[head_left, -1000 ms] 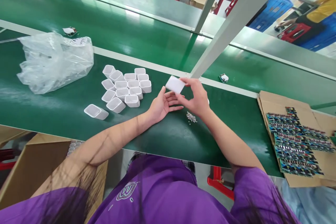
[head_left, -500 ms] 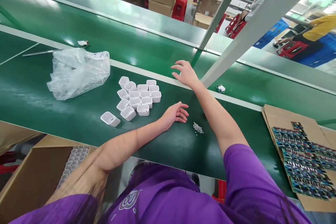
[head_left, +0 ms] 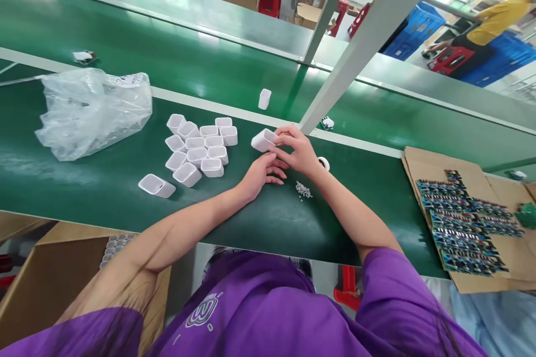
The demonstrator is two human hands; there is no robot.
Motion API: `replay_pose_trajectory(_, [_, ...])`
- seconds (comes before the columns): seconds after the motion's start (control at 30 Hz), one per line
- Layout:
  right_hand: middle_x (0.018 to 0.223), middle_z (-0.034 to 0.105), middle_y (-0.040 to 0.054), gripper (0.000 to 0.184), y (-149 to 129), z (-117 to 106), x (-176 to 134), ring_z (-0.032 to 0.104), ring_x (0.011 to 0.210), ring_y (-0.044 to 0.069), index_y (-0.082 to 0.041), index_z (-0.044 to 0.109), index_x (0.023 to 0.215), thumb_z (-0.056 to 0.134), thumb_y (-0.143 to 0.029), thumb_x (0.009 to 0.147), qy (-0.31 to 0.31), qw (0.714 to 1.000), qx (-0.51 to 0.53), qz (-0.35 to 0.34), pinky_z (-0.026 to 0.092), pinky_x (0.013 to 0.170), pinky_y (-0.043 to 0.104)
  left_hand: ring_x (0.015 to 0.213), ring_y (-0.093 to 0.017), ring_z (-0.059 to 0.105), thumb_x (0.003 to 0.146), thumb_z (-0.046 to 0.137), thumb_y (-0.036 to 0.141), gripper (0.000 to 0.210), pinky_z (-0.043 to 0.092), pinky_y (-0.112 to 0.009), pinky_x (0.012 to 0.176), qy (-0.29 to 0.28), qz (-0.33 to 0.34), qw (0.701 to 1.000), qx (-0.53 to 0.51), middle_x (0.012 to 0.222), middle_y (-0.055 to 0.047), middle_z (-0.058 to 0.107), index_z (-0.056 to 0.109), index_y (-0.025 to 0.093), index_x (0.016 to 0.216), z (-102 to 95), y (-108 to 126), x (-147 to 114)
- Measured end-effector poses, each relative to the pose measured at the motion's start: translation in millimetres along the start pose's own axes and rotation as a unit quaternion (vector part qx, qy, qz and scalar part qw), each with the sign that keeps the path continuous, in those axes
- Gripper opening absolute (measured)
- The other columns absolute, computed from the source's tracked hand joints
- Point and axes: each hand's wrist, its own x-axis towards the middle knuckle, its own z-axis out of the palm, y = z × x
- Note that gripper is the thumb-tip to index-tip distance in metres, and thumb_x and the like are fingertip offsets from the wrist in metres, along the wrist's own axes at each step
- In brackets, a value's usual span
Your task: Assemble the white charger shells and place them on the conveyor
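Note:
My right hand (head_left: 295, 150) has its thumb and fingers closed on the rim of a white plastic housing (head_left: 262, 140), a small open-ended rectangular case tilted over the green work surface. Just below it my left hand (head_left: 263, 175) is open, fingers apart, its thumb tip close to the right fingertips. A group of similar white housings (head_left: 196, 155) stands to the left, and a single housing (head_left: 157, 186) lies on its side nearer me. A small pile of tiny clear parts (head_left: 303, 190) lies right of my left hand.
Another white housing (head_left: 264, 99) stands on the far green strip. A white ring-shaped roll (head_left: 323, 163) is partly behind my right wrist. A clear plastic bag (head_left: 96, 114) lies left, circuit boards (head_left: 460, 228) on cardboard right. A slanted metal post (head_left: 360, 50) rises beyond my hands.
My right hand has come down and nearer my left hand, and now grips a white housing. Another housing now stands on the far strip. The whole view has shifted somewhat.

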Motion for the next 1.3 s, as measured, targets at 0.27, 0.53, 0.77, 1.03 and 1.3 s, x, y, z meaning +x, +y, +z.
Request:
replay_pose_trajectory(0.27, [0.114, 0.066, 0.0073, 0.019, -29.8, -38.9, -78.7, 0.065, 0.1, 0.017, -0.024, 0.067, 0.102, 0.05, -0.028, 0.096, -0.046, 0.997, -0.066, -0.021, 0.056, 0.085, 0.032, 0.066, -0.016, 0.065, 0.091, 0.045, 0.048, 0.04, 0.055, -0.025, 0.055, 0.021, -0.046, 0.999, 0.011, 0.077, -0.007, 0.069, 0.064, 0.013, 0.094, 2.8, -3.5, -7.6])
replay_pose_trajectory(0.53, [0.091, 0.073, 0.0031, 0.017, -18.6, -64.0, -122.6, 0.067, 0.067, 0.014, -0.022, 0.072, 0.095, 0.056, -0.019, 0.09, -0.124, 0.968, -0.136, 0.172, 0.051, 0.06, 0.026, 0.075, -0.018, 0.066, 0.084, 0.049, 0.033, 0.035, 0.057, -0.031, 0.066, 0.038, 0.005, 0.998, 0.059, 0.092, -0.011, 0.072, 0.062, 0.01, 0.107, 2.3, -0.5, -8.1])
replay_pose_trajectory(0.77, [0.087, 0.072, 0.0013, 0.017, -18.9, -53.9, -126.1, 0.067, 0.076, 0.015, -0.022, 0.072, 0.089, 0.055, -0.023, 0.094, -0.125, 0.964, -0.198, 0.129, 0.045, 0.06, 0.025, 0.073, -0.017, 0.066, 0.083, 0.05, 0.036, 0.036, 0.056, -0.028, 0.063, 0.034, 0.009, 0.996, 0.079, 0.089, -0.01, 0.071, 0.06, 0.01, 0.107, 2.7, -0.5, -9.9])
replay_pose_trajectory(1.03, [0.08, 0.068, 0.0024, 0.027, -26.3, -52.4, -126.6, 0.062, 0.071, 0.014, -0.02, 0.066, 0.082, 0.046, -0.023, 0.099, -0.155, 0.944, -0.281, 0.079, 0.036, 0.056, 0.027, 0.074, -0.018, 0.066, 0.081, 0.052, 0.037, 0.037, 0.056, -0.03, 0.064, 0.033, -0.006, 0.995, 0.093, 0.089, -0.01, 0.071, 0.06, 0.011, 0.106, 3.9, -0.4, -10.0])
replay_pose_trajectory(1.3, [0.087, 0.068, 0.0028, 0.019, -25.9, -50.6, -120.2, 0.061, 0.067, 0.012, -0.02, 0.063, 0.088, 0.048, -0.026, 0.098, -0.046, 0.985, -0.11, 0.122, 0.048, 0.059, 0.025, 0.083, -0.02, 0.065, 0.075, 0.058, 0.036, 0.038, 0.057, -0.03, 0.064, -0.013, 0.012, 0.996, 0.093, 0.099, -0.01, 0.072, 0.058, 0.015, 0.108, 0.8, -3.7, -13.3])
